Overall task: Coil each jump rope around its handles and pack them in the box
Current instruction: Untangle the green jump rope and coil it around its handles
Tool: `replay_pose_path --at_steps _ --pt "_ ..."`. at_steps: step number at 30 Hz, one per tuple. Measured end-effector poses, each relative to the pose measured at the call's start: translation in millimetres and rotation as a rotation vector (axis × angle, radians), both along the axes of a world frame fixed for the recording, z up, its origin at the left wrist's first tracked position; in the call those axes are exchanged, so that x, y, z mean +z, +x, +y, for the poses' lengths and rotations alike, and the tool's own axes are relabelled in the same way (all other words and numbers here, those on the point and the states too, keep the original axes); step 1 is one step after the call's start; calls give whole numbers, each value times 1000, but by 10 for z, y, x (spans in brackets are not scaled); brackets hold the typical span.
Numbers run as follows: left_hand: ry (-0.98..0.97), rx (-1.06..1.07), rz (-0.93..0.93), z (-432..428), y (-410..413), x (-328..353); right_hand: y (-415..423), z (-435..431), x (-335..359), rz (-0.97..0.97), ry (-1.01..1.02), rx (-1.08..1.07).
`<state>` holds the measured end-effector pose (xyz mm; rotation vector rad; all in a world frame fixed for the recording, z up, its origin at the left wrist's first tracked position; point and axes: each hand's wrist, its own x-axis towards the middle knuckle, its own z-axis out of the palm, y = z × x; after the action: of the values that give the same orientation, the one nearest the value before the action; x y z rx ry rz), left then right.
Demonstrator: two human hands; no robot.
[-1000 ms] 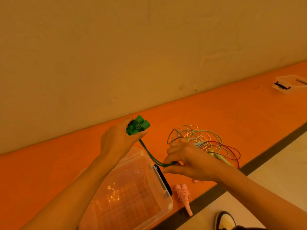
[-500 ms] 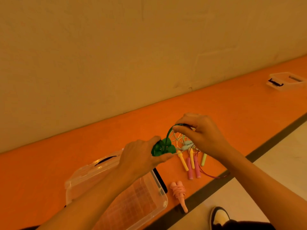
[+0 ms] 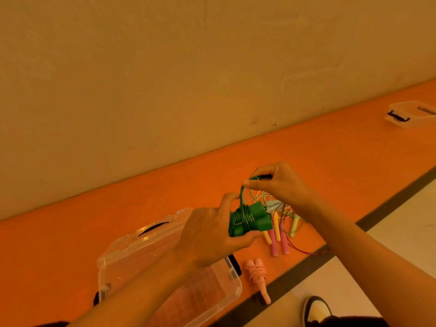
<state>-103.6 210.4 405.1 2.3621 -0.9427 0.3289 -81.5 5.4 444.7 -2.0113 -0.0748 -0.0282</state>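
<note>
Got the green jump rope up in the air, just over the gap between the clear box and the loose ropes, near the front edge of the orange ledge. Two chunky green handles side by side, several turns of green cord wrapped tight round the middle. Gripping that bundle in the left hand, fingers and thumb curled round the handle ends. Pinching the free cord with the right hand just above, thumb and fingertips closed on a short loop running straight down to the wraps.

Under the left forearm, right at the ledge's front edge: the box, see-through plastic with black latches. Just right of it, a pink rope, coiled round its own handles, tip poking out over the dark strip along the front edge. Further back, under the right hand, the loose heap: yellow, pink and pale green handles fanned out, thin cords tangled toward the wall, one dark red cord trailing to the front edge.

Way off at the far right end of the ledge, another clear container with a black clip; can't tell if box or lid. Pale floor and a shoe bottom right.
</note>
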Motion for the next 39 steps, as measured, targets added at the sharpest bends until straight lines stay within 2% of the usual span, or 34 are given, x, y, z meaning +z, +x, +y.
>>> replay_pose_path --at_steps 3,9,12,20,26,32,39 --pt "17 -19 0 47 10 11 48 38 -67 67 39 -1" --pt "158 -230 -112 72 80 -105 87 184 -201 165 130 57" --pt "166 -235 -133 93 95 -79 86 201 -258 191 158 44" --pt "30 -180 -133 127 144 11 117 8 -374 274 181 116" --pt "-271 -21 126 183 239 129 139 -208 -537 246 136 -11" --pt "-532 107 237 317 404 218 107 -371 -595 256 124 -101" --pt "-579 236 235 428 572 224 114 -264 -652 166 -120 21"
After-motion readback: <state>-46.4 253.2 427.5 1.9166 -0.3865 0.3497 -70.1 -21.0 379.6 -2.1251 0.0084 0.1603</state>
